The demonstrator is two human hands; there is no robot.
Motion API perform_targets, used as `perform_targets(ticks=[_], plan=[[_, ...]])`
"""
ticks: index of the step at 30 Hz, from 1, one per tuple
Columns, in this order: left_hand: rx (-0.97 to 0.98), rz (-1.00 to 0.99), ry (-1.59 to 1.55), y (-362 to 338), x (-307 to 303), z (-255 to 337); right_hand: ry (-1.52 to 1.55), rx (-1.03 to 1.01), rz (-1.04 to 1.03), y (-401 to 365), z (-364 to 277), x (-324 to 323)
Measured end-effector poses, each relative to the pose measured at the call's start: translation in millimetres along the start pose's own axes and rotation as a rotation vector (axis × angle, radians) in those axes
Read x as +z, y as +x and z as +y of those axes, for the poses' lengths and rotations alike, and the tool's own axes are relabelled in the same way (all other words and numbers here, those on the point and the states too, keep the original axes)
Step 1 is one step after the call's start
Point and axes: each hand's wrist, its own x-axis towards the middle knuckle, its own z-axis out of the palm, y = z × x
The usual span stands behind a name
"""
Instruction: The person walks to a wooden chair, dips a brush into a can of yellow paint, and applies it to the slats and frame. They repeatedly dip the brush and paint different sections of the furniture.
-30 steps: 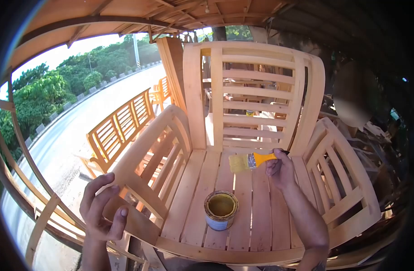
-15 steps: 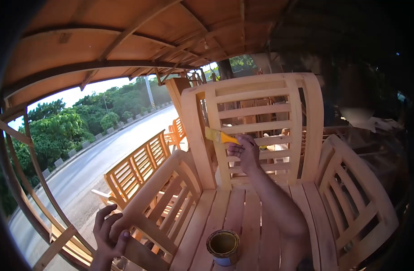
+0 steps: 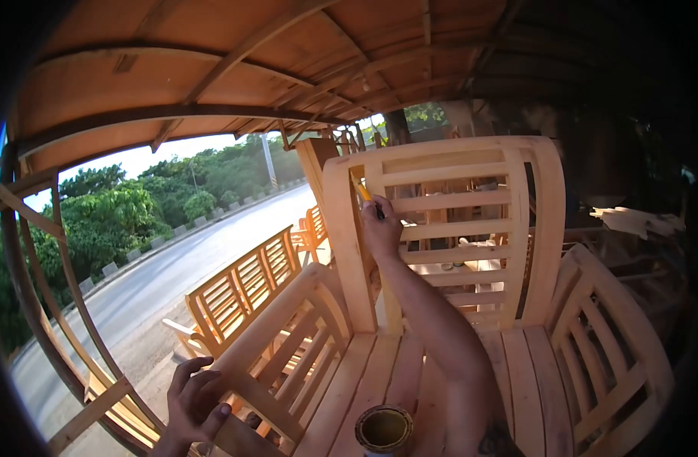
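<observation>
My right hand [image 3: 383, 227] is closed around the yellow handle of a paintbrush [image 3: 364, 191]. The bristle end points up and sits in the gap beside the left upright [image 3: 347, 259] of a wooden bench's backrest. My left hand [image 3: 193, 405] has its fingers apart and bent, with nothing in them, by the bench's left armrest [image 3: 276, 308]. On the slatted seat [image 3: 345, 392] stands an open can [image 3: 362, 431] with brownish liquid inside, its lower part cut off by the frame edge.
Another slatted bench [image 3: 242, 286] stands to the left, near the road [image 3: 147, 286]. The right armrest [image 3: 612, 335] rises at the seat's other end. Wooden posts [image 3: 67, 289] hold up the roof [image 3: 212, 84]. Dim clutter lies behind the bench at right.
My right hand has moved up with the brush, which now points upward instead of left. The view has shifted, so the bench and the can appear lower and further right.
</observation>
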Motion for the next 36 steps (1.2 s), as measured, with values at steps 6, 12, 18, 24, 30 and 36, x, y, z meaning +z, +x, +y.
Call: perform_targets(ticks=[6,12,18,24,30,36], plan=[[-0.036,-0.022,-0.043,3,0,3,-0.137,0.013,0.093,1,7,30],[-0.034,-0.005,-0.069,2,0,5,0.03,0.149,0.024,1,40,16],[-0.006,0.036,-0.093,2,-2,5,0.089,0.122,0.005,10,15,14],[-0.033,0.045,-0.127,1,-2,5,0.121,0.154,-0.006,-2,15,10],[-0.037,0.086,-0.15,-2,-2,3,0.116,0.142,-0.095,-4,13,-6],[-0.03,0.098,-0.135,-3,-1,3,0.185,0.243,-0.107,-73,57,-42]])
